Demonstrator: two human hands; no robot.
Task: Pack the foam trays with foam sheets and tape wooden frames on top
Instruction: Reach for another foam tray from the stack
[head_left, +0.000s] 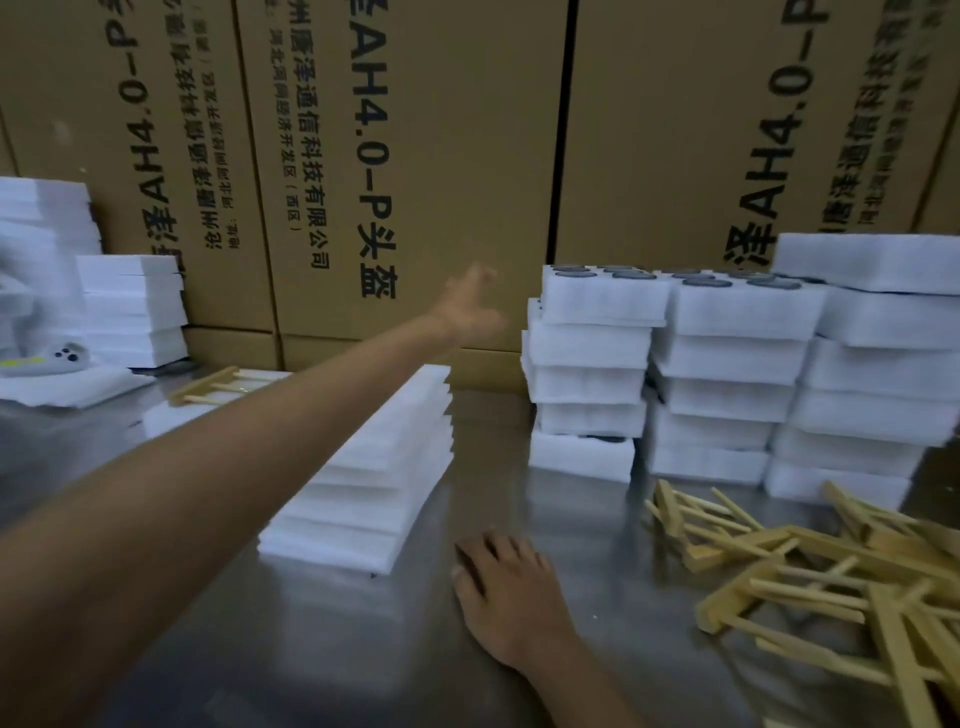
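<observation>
My left grip (467, 306) blurred, reaching out, fingers spread, empty, my right grip (506, 587) flat on steel worktop (519, 493), white foam sheet stack (374, 478) between, pale wooden frames (831, 566) at right edge.

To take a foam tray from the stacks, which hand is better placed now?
Probably the left hand: it is raised, open, beside the tray stacks. The right hand lies flat on the table.
</observation>
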